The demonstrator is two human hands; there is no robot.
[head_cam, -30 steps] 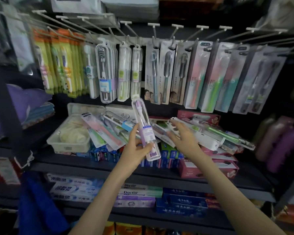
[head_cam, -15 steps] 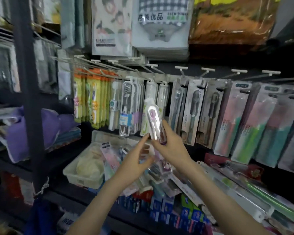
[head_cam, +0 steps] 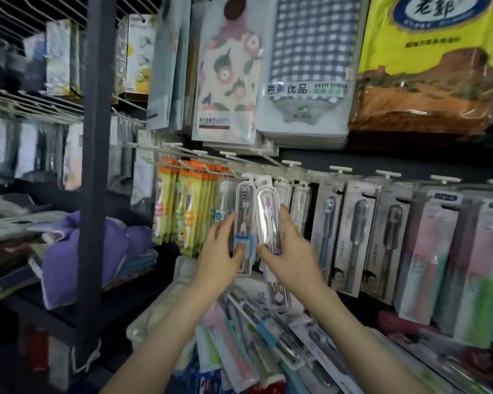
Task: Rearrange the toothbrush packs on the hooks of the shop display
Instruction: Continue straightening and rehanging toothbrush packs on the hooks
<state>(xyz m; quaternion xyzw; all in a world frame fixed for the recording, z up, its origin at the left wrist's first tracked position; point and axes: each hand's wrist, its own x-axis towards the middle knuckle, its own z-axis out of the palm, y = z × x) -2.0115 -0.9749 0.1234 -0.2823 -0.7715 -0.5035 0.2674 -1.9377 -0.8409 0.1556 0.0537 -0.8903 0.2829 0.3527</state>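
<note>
One purple-brush pack [head_cam: 268, 214], gripped by the right hand [head_cam: 292, 258], sits at the hooks [head_cam: 337, 168], seemingly unhung; the left hand [head_cam: 218, 253] holds the hanging blue-label pack [head_cam: 242, 223] beside it. Many loose packs [head_cam: 268, 338] lie below.

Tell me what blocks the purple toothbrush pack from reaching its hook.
Nothing visible stands in front. The purple pack, pinched by the right hand, is up at the hook tips; the blue-labelled pack, gripped by the left hand, hangs beside it.
</note>
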